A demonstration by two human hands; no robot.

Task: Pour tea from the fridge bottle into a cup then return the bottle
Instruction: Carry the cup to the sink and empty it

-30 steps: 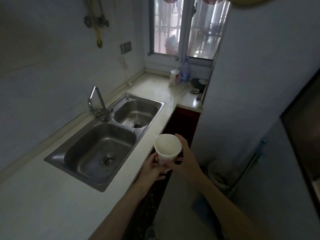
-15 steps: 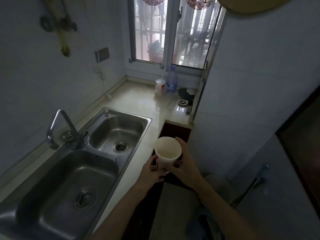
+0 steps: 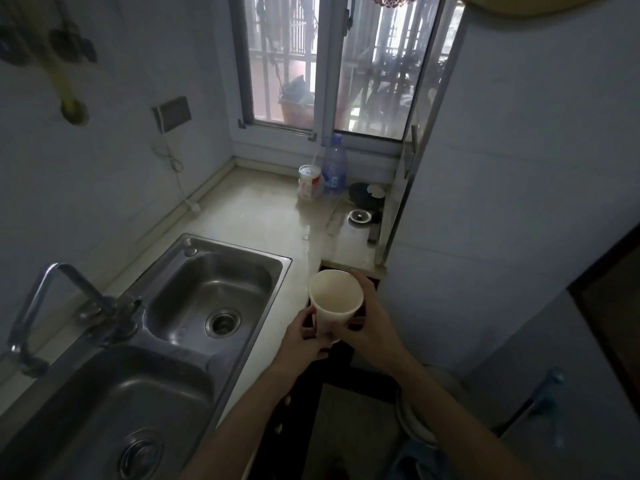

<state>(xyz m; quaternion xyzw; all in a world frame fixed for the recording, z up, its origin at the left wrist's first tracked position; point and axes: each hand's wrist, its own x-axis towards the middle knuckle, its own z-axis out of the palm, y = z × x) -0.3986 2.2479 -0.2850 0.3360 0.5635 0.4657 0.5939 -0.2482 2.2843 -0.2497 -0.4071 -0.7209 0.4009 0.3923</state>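
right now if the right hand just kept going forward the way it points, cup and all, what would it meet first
Probably the counter corner just beyond the cup that the right hand and left hand hold, if it travels low enough; depth is unclear. Farther on stands the blue bottle.

Our hands [image 3: 349,336] hide the cup's [image 3: 335,299] base. The near sink basin [image 3: 114,410] runs off the bottom edge. Bottle [image 3: 334,166] label unreadable.

no text can be read: the blue label on the plastic bottle [image 3: 334,168] and the red print on the small cup [image 3: 308,181] beside it are too blurred.
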